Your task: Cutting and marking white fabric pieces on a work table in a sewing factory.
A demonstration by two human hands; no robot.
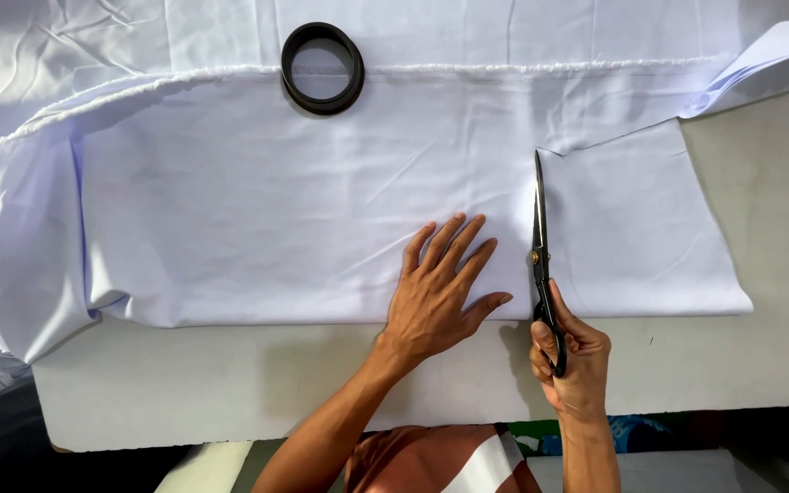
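While the left hand (440, 292) lies spread flat on the white cloth (248, 210), the right hand (570, 358) grips scissors (541, 256) just beside it.

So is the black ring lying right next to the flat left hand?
No, the black ring lies at the white cloth's far edge, apart from the left hand.

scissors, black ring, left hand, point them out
scissors (540, 239), head view, on the closed blades
black ring (322, 68), head view, on its lower rim
left hand (436, 292), head view, on the back of the hand
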